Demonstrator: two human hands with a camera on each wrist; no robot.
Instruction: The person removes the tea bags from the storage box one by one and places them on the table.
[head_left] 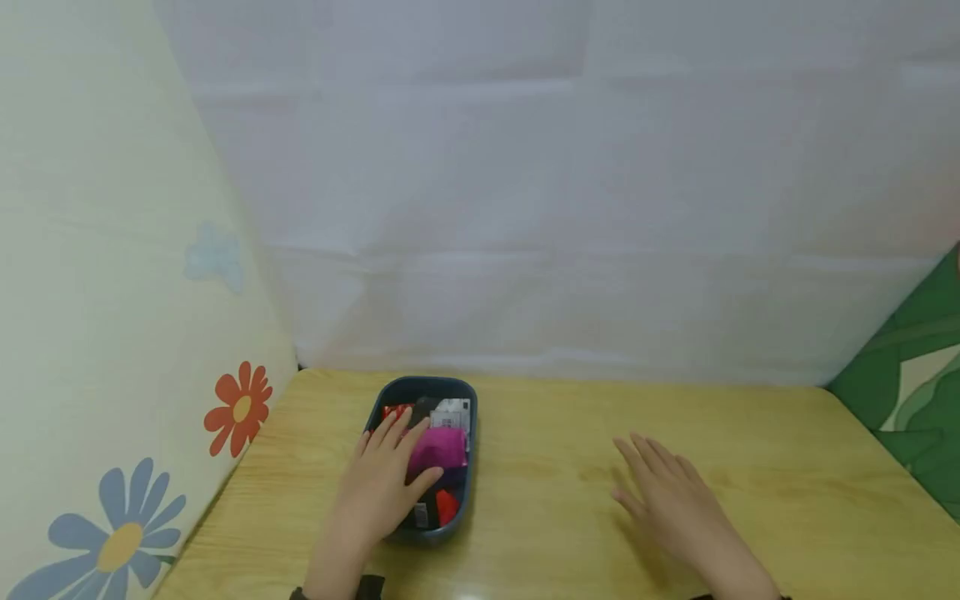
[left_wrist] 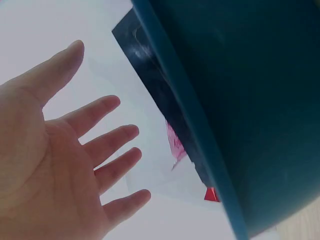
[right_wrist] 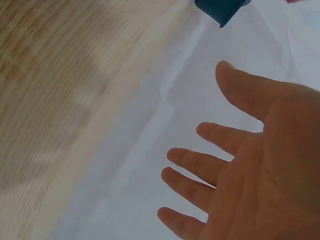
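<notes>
In the head view a dark blue plastic bin (head_left: pixel 471 492) stands on the left part of the table, filled with small packets. Among them are a magenta packet (head_left: pixel 442 447), a white printed packet (head_left: pixel 454 413), a red one (head_left: pixel 447 506) and black ones. My left hand (head_left: pixel 378 483) hovers over the bin's left side with fingers spread. From the left wrist, the hand (left_wrist: pixel 75 150) holds nothing, and the bin wall (left_wrist: pixel 260 100) rises beside it with packets poking above the rim. My right hand (head_left: pixel 671 500) is held over the table to the right, fingers extended, palm bare.
The wood-grain table (head_left: pixel 555 467) meets a white sheet (head_left: pixel 525 208) at the back. On the left hangs a pale panel with a red flower (head_left: pixel 242 408) and a blue flower (head_left: pixel 120 546). A green leaf-patterned panel (head_left: pixel 926 375) borders the right side.
</notes>
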